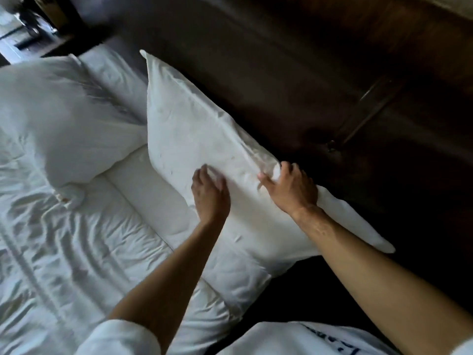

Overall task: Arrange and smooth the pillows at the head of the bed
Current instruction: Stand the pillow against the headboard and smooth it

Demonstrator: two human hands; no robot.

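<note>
A large white pillow [189,129] lies tilted against the dark wooden headboard [294,80], its long edge along the board. My left hand [210,196] rests on the pillow's front face with its fingers curled down onto the cloth. On the pillow's upper edge next to the headboard sits my right hand [290,187], fingers spread and pinching a wrinkled bunch of the pillowcase. A second white pillow [53,116] lies crumpled further left on the bed. Under the first pillow a flatter white cushion [153,198] shows.
The white sheet [64,265] is heavily wrinkled across the lower left. Dark floor [294,290] shows beside the bed's corner. A bright window area [18,29] sits at the top left. My white clothing [294,339] fills the bottom edge.
</note>
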